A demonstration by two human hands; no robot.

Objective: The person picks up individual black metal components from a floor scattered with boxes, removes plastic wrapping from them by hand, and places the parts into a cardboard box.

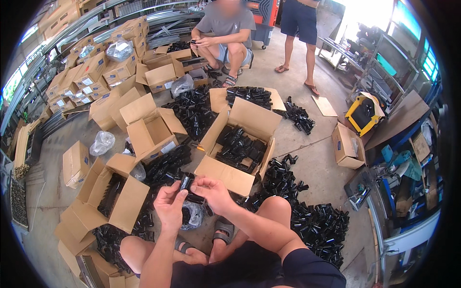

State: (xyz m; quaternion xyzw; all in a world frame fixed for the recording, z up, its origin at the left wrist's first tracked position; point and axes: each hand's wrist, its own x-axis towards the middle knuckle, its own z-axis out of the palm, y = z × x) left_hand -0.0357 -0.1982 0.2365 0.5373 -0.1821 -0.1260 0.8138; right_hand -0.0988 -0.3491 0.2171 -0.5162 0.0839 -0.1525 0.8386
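In front of my knees, my left hand (170, 202) is closed around a short, glossy black tube-like part (187, 179) tilted upward. My right hand (213, 193) meets it from the other side, its fingers pinched at the part's edge; whether a second small piece is between them is hidden. Just beyond my hands stands an open cardboard box (218, 175) partly filled with similar black parts (237, 146). Below my hands, between my feet, lies a clear plastic bag (194, 216) with dark pieces in it.
Loose black parts (319, 228) lie in heaps on the right, and more (192, 113) lie farther off. Open cartons (127, 204) stand at the left, with stacked cartons (91, 72) behind. One person (228, 29) squats opposite; another person (298, 33) stands. A yellow-and-black case (363, 113) stands right.
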